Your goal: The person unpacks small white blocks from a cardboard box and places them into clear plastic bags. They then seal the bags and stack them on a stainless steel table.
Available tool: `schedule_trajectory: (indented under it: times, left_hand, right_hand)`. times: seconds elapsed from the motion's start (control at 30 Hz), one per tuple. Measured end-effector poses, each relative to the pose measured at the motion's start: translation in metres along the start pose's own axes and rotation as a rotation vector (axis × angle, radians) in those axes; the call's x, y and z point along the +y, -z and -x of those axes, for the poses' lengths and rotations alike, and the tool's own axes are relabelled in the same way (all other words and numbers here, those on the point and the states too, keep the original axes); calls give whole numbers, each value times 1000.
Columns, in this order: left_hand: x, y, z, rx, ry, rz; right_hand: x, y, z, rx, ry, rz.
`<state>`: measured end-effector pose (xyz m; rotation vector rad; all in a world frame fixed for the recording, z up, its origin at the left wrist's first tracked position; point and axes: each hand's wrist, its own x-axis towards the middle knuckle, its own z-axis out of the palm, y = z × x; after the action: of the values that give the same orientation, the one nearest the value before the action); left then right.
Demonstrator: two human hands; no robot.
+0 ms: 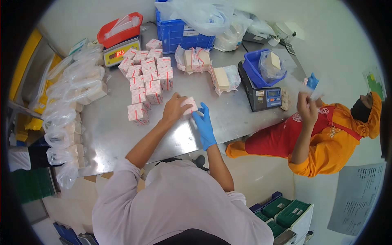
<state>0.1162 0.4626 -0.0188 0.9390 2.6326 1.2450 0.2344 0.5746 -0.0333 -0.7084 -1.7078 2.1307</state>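
Note:
Between my hands is a small block in white-and-pink patterned paper [188, 103]. My bare left hand [174, 107] grips its left side with bent fingers, and my right hand [203, 122], in a blue glove, is closed against its right side. Just left of my hands, several similar wrapped blocks [153, 91] with red bands stand grouped on the steel table [106, 141]. Behind the held block, two pale slabs lie on opened wrappers, one [191, 61] farther back and one [221, 81] nearer the right.
Bagged blocks [75, 122] line the left. At the back are a red tray [107, 38] on a yellow scale and a blue crate [171, 41]. A blue basket [255, 73] sits on a right-hand scale [257, 100]. A co-worker [326, 151] in orange stands right; green crates [292, 212] are below.

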Motion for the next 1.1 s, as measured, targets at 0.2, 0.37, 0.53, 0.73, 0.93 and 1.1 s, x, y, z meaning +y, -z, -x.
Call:
schedule_trajectory:
  times: [0.2,0.37,0.53,0.73,0.93,1.1]
  left_hand:
    - [-2,-22,37,368,-22,199]
    - [0,-29,50,352,390,971]
    - [-8,-11,35,428,221,553]
    - [-41,27,-45,-239,-450,88]
    - [-29,29,-28,-279,-375,157]
    - [-40,-25,93,-122,63,386]
  right_hand:
    - [12,6,-21,-89,116,157]
    - [4,-12,-5,41,134,132]
    - [11,-12,-1,65,283,318]
    - [-13,-6,-56,-205,666,524]
    - [-30,20,-54,-122,649,736]
    - [39,22,32,-38,414,687]
